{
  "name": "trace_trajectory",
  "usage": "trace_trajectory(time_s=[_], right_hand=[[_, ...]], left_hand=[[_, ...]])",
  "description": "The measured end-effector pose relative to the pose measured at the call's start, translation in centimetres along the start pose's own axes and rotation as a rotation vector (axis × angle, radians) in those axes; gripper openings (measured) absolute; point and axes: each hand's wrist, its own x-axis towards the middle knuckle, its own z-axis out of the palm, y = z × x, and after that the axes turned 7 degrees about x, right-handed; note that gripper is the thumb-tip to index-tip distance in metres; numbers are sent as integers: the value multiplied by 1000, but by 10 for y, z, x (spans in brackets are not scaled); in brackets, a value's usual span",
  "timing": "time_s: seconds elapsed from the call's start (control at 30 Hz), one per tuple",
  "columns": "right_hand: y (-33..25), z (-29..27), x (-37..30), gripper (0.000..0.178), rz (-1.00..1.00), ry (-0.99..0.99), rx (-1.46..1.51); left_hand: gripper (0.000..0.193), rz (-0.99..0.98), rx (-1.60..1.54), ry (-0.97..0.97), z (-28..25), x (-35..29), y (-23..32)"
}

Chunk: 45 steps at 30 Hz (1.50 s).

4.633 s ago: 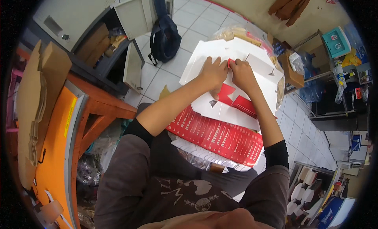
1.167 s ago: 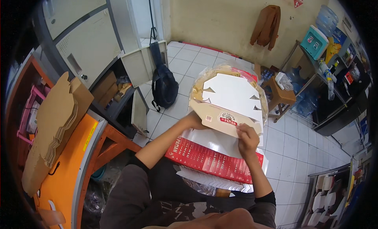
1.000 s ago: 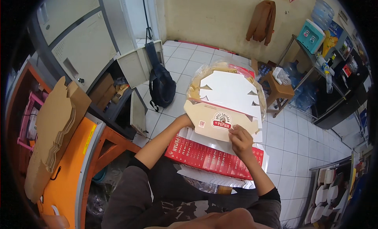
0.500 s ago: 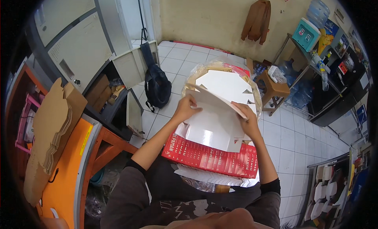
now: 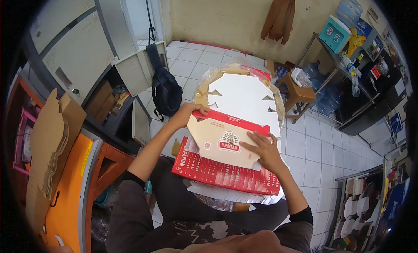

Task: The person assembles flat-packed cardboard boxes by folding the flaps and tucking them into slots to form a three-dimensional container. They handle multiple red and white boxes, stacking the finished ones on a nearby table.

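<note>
A cardboard food box, its cream lid printed with a round emblem and its far edge red, lies folded over in front of me. At its far left corner my left hand is closed, fingers curled over the edge. My right hand rests on the lid's right side with the fingers apart and laid over the cardboard. Under the box is a row of tightly stacked red cartons. Beyond it lies a flat white box blank with notched sides, on top of a plastic-wrapped pile.
An orange table with brown cardboard pieces stands at left. Behind it are grey lockers with a door ajar and a dark backpack. A brown stool, water bottles and a shelf of boxes line the right.
The white-inside box has been folded over, so its cream printed lid now faces up. My left hand moved to its far left corner; the right hand came down onto the lid.
</note>
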Motion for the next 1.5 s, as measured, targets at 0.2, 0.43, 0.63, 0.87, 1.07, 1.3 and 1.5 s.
trace_trajectory(time_s=[0.2,0.43,0.63,0.87,1.07,1.3,1.5], right_hand=[[-6,12,2,66,-19,-127,-12],[17,0,23,81,78,-289,125],[17,-3,20,94,-105,-255,-126],[19,6,30,100,-129,-351,-70],[14,13,33,103,-150,-385,-143],[51,10,32,87,-179,-269,186],[80,-26,37,44,308,62,817]], left_hand=[[38,9,581,-249,-25,-8,25],[47,142,738,-400,-31,8,26],[55,361,1024,-495,-37,23,45],[59,294,1003,-699,-31,29,53],[59,359,940,-684,-27,27,30],[65,97,1045,-832,-35,57,60],[57,-103,573,131,-41,6,42]])
